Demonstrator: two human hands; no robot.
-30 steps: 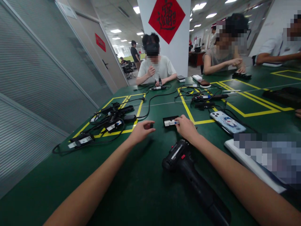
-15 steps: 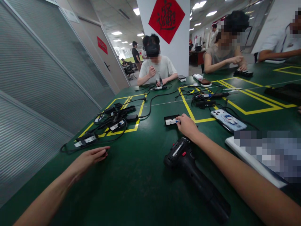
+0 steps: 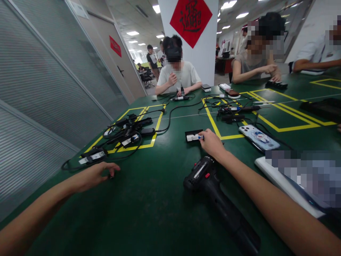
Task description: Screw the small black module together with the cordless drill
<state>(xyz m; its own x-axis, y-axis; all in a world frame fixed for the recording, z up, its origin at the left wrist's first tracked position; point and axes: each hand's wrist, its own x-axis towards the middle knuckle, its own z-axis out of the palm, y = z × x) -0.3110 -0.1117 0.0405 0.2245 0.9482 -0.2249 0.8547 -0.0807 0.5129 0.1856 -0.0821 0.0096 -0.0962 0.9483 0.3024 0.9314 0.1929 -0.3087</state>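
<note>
On the green bench (image 3: 144,213), the biggest change is your left hand (image 3: 98,174): a second ago it was just beside the tray, and now it is well out to the left, on your side of the heap of black cables and devices (image 3: 131,129). Your right hand (image 3: 211,142) has stayed where it was. For the work, this seems to mean that your hands have parted, the right minding the tray and the left occupied away from it. The black power drill (image 3: 223,202) has not moved; it lies on your side of the tray, its nose near your right wrist.

As for containers, the shallow black tray (image 3: 193,132) sits on the bench just beyond your right fingertips. In it lies the white piece (image 3: 192,137), with its blue end towards you on the right; your right grip is drawn to a pinch on that end.

Smallest of all is the dark piece (image 3: 112,176) at your left fingertips. The left grip is loosely curled, with the index finger reaching out, and the view is too small and dim to tell whether the fingers have hold of that piece or only hang over it
</note>
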